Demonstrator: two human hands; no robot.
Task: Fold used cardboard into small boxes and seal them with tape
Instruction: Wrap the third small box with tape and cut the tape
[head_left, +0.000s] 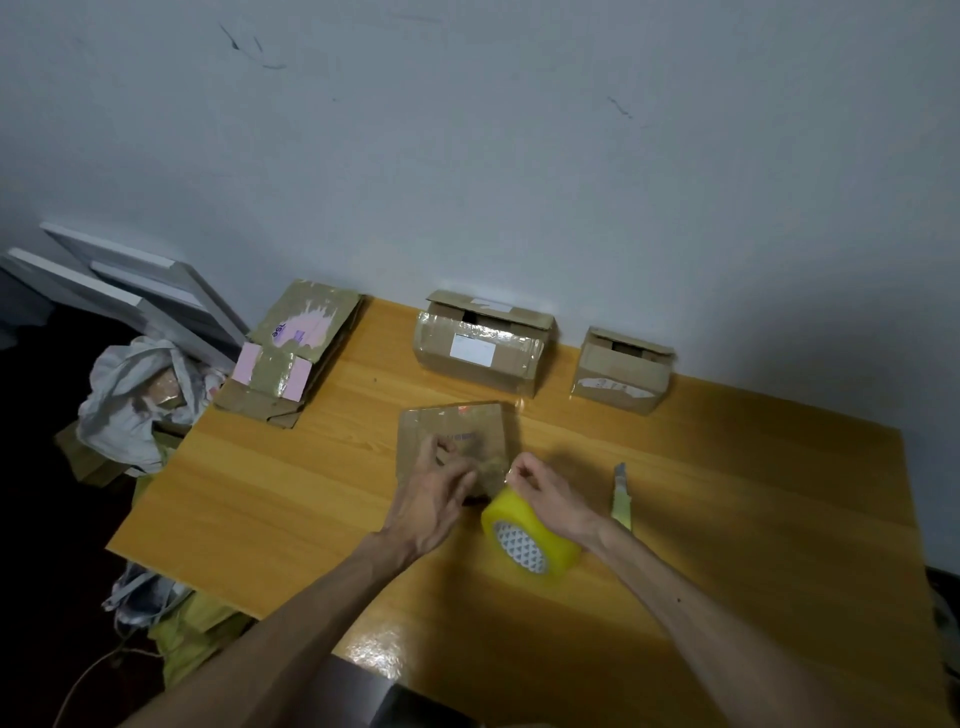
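Brown cardboard box (483, 349): contents hidden; flat cardboard sheet (451, 422) pressed under slack-fingered left hand (435, 491); end of yellow tape roll (531, 540) pinched by right hand (546, 488).

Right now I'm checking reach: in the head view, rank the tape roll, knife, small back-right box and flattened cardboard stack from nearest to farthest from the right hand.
From the right hand:
1. The tape roll, right against it on the near side.
2. The knife, just to its right.
3. The small box, back right by the wall.
4. The flattened cardboard stack, far back left.
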